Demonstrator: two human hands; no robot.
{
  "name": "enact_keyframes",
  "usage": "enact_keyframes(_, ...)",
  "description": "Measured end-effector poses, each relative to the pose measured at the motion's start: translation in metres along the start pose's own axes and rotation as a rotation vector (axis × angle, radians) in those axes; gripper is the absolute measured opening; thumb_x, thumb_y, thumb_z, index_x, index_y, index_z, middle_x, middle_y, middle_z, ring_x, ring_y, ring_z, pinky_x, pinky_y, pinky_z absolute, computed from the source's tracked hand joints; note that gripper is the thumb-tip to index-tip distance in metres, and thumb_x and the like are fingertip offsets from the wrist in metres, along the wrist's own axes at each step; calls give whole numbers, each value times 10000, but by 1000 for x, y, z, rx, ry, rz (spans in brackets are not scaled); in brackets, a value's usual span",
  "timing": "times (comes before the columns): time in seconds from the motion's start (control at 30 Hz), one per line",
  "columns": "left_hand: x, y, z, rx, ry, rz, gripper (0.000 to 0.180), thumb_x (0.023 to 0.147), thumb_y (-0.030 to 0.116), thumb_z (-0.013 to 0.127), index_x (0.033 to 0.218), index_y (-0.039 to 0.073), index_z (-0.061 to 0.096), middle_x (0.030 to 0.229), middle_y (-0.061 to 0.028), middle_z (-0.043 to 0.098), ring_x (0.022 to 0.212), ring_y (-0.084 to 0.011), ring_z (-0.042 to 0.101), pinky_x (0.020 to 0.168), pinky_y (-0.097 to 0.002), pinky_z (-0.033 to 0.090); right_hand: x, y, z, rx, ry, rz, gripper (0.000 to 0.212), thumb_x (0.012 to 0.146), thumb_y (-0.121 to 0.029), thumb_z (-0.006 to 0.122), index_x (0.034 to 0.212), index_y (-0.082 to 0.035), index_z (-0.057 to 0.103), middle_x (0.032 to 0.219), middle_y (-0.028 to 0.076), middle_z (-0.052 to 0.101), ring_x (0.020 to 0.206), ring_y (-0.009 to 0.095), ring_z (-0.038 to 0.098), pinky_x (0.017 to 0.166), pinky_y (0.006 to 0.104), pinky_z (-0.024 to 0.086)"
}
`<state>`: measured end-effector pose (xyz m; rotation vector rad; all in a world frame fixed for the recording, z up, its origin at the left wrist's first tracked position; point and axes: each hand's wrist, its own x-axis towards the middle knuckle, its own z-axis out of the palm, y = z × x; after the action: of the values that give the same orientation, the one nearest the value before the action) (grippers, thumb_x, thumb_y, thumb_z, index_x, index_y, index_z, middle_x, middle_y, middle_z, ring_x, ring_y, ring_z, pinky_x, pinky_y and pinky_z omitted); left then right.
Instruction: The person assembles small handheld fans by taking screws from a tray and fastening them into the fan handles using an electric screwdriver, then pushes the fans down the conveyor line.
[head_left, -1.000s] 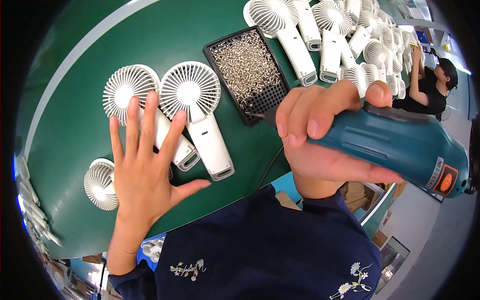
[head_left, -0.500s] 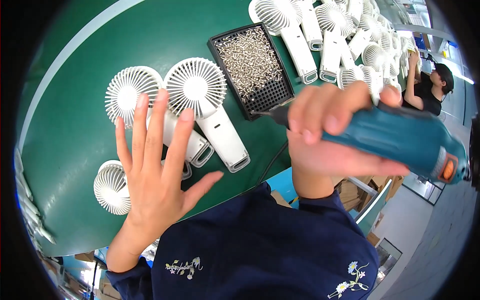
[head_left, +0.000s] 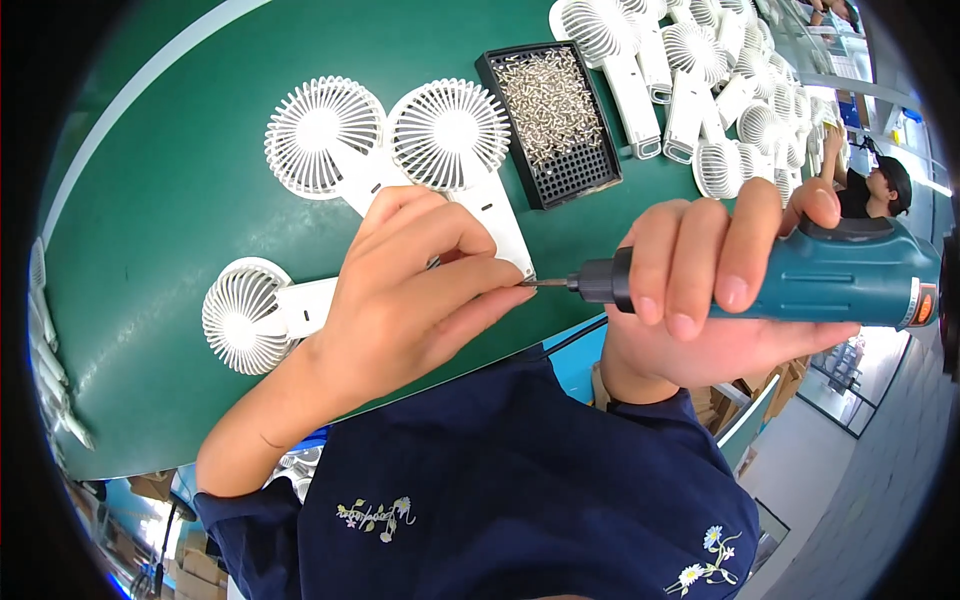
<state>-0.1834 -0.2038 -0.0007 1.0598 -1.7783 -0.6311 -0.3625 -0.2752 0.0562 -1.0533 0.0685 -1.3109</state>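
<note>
My right hand [head_left: 700, 290] is wrapped round a teal electric screwdriver [head_left: 840, 275] with a black nose. Its thin bit points left and reaches the fingertips of my left hand [head_left: 400, 290]. The left thumb and index finger are pinched together at the bit's tip, beside the lower end of a white handheld fan [head_left: 505, 225]. What sits between those fingertips is too small to make out. A second white fan [head_left: 325, 135] lies to the left, its handle partly under my left hand. Another fan [head_left: 245, 315] lies nearer me, its handle running behind my left wrist.
A black perforated tray [head_left: 570, 185] full of small metal screws stands behind the screwdriver on the green table [head_left: 180, 200]. Many white fans [head_left: 690, 100] are heaped at the far right. A black cord [head_left: 570, 340] runs near the table edge. Another person [head_left: 880, 185] is at the far right.
My left hand has gone from spread fingers to a pinch and moved right. The screwdriver has turned level, its bit moving from the tray's edge to my left fingertips.
</note>
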Motion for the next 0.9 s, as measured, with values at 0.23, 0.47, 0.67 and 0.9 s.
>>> enact_keyframes(0.23,2,-3,-3,-100,-173,-2,229,673,58,818,865,48,694,805,-46,565,732,-234,542,664,-350,414,1,-9,1,-53,-138,242,658,922,-693,476,1311,-164,433,717,41,517,439,145,513,369,274,428)
enact_keyframes(0.47,0,2,-1,-85,-254,-3,132,772,87,743,846,53,638,842,-42,529,777,-226,550,689,-354,425,-1,-7,0,-108,-214,353,725,869,-760,486,1285,-169,441,655,56,531,461,161,531,360,283,419)
enact_keyframes(0.67,3,10,1,-9,-218,-111,225,714,29,762,889,83,633,860,-32,548,822,-222,538,807,-357,370,-8,-14,-3,-158,-274,207,696,885,-722,512,1307,-172,447,723,66,556,477,173,548,381,294,442)
enact_keyframes(0.9,-4,6,8,-4,-220,-132,269,708,30,776,927,106,638,884,-13,545,868,-200,525,857,-362,319,-16,-12,1,-104,-184,182,677,906,-694,507,1320,-162,445,727,65,551,448,169,527,390,300,460)
